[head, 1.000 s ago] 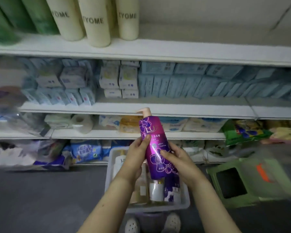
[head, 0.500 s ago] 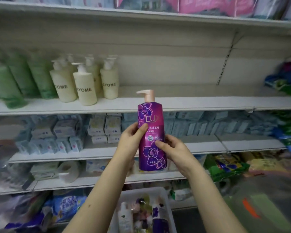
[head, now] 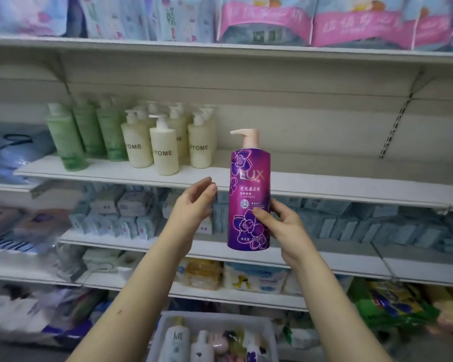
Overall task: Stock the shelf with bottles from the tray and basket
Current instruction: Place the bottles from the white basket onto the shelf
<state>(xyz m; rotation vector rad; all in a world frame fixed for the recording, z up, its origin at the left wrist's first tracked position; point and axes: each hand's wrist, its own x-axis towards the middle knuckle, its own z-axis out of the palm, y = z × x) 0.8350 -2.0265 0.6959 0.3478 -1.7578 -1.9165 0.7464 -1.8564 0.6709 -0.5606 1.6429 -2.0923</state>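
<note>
A purple pump bottle (head: 249, 194) with a pink pump head stands upright in the air in front of the white shelf (head: 324, 184). My right hand (head: 280, 226) grips its lower half, thumb on the front label. My left hand (head: 194, 202) hovers just left of the bottle with fingers relaxed, apart from it. Cream pump bottles (head: 165, 150) and green bottles (head: 71, 137) stand on the left part of the same shelf. Below, a white tray (head: 160, 333) holds several more bottles.
The shelf to the right of the cream bottles is bare up to a slotted upright (head: 392, 126). Pink and blue soft packs (head: 267, 22) fill the shelf above. Blue and white boxes (head: 131, 207) fill the shelf below. Green and yellow packs (head: 387, 307) lie at lower right.
My left hand has let go of the purple bottle and moved away to the left. My right hand alone holds it, raised higher toward the shelf with the cream bottles.
</note>
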